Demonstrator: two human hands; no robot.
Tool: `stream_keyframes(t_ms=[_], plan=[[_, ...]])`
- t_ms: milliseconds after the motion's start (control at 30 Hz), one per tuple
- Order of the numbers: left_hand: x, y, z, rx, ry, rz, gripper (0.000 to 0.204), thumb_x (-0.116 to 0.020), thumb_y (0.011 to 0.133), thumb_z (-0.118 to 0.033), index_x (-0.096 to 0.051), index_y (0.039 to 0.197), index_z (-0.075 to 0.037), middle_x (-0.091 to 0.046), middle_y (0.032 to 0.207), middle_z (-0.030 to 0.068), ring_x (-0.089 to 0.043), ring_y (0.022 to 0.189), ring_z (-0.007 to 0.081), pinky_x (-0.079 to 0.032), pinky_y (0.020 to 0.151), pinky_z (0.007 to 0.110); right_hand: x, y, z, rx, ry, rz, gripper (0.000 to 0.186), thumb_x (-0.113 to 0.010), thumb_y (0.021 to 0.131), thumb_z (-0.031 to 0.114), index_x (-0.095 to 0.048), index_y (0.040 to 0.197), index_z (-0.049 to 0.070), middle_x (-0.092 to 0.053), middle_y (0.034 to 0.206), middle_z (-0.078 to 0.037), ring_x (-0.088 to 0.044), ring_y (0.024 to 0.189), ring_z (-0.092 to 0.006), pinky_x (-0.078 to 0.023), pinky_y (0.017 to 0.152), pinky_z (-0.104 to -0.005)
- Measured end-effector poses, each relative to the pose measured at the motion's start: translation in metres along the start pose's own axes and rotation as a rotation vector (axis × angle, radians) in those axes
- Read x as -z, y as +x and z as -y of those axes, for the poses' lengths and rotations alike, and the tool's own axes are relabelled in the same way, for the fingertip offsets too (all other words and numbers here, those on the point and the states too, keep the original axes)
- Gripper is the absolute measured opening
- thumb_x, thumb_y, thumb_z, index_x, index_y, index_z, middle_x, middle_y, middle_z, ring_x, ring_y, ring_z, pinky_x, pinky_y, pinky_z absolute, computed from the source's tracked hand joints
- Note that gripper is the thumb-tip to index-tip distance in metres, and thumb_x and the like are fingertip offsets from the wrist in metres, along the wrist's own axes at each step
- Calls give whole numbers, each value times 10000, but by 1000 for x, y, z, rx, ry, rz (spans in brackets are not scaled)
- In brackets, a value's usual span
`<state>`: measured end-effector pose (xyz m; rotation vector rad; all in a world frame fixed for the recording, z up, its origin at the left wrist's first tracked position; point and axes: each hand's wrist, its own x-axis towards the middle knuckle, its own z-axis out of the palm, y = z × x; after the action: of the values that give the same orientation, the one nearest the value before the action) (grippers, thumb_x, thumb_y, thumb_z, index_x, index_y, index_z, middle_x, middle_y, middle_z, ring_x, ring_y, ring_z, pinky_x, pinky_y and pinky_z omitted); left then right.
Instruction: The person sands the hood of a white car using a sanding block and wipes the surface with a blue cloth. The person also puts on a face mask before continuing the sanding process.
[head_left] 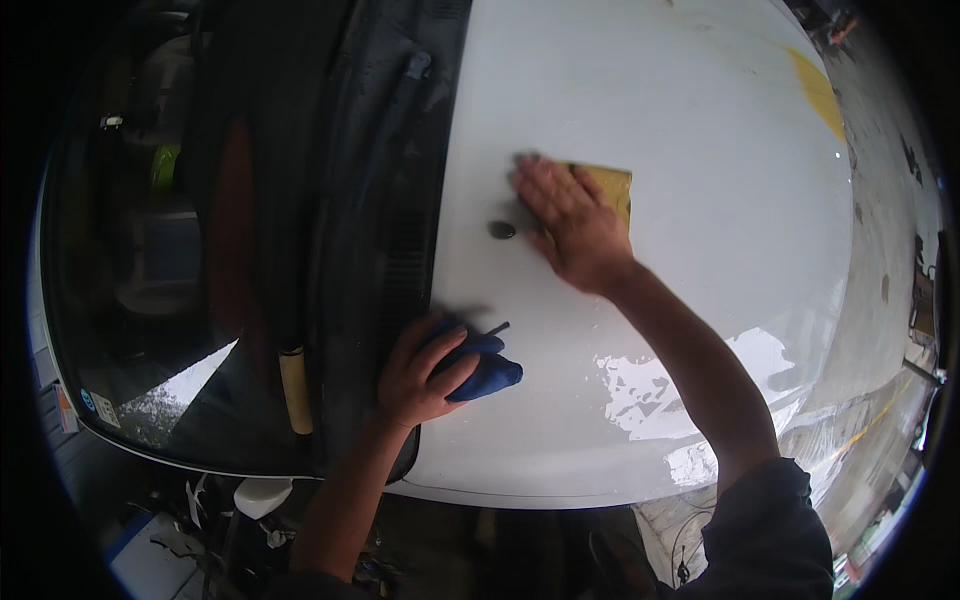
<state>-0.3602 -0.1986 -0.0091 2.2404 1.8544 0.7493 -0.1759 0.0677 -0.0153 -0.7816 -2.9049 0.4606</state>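
Note:
My right hand lies flat on a yellow square cloth or sheet on the white car hood, fingers extended and slightly blurred. Just left of it sits a small black oval fitting. Lower down, at the hood's edge beside the dark cowl, my left hand is closed around a crumpled blue cloth. A thin dark piece pokes up behind that cloth; I cannot make out what it is.
The dark windshield fills the left, with a tan cylindrical piece along its lower part. A white side mirror juts out near me. Cables and assorted objects lie on the ground below and right. A yellow patch shows at the hood's far edge.

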Motion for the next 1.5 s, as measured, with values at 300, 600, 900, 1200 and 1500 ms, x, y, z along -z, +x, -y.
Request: stream_keyframes(t_ms=[300, 600, 900, 1200, 1500], plan=[[3, -5, 5, 8, -41, 16, 604, -971, 589, -249, -684, 1120, -230, -572, 1391, 48, -601, 1253, 413, -568, 1012, 534, -9, -37, 0, 92, -89, 331, 763, -566, 1024, 420, -229, 1671, 194, -166, 1747, -44, -144, 1613, -220, -91, 1312, -461], [4, -10, 8, -3, -35, 12, 634, -971, 601, -246, -662, 1154, -234, -540, 1441, 50, -594, 1266, 415, -575, 1011, 524, 7, -39, -17, 273, 76, 150, 572, -653, 985, 268, -523, 1529, 147, -417, 1643, -37, -338, 1545, -205, -243, 1298, -446], [1, -2, 8, -16, -45, -9, 626, -944, 649, -224, -633, 1192, -240, -516, 1471, 56, -596, 1253, 417, -586, 986, 515, 6, 44, -25, 341, 72, 45, 519, -648, 1003, 238, -549, 1497, 114, -424, 1636, -28, -338, 1543, -227, -258, 1293, -479], [-7, -3, 10, -32, -49, 15, 628, -947, 665, -246, -637, 1212, -248, -524, 1465, 60, -581, 1285, 409, -563, 1024, 528, 6, 97, -19, 166, 132, -183, 476, -626, 998, 175, -567, 1464, 100, -499, 1585, -69, -428, 1489, -253, -292, 1267, -450], [-7, -4, 11, -38, -64, -25, 660, -968, 646, -261, -635, 1215, -227, -533, 1459, 64, -588, 1275, 413, -577, 1004, 516, 2, 98, -26, 206, 228, -207, 432, -610, 979, 80, -630, 1410, 106, -547, 1544, -69, -453, 1478, -264, -339, 1246, -473]])
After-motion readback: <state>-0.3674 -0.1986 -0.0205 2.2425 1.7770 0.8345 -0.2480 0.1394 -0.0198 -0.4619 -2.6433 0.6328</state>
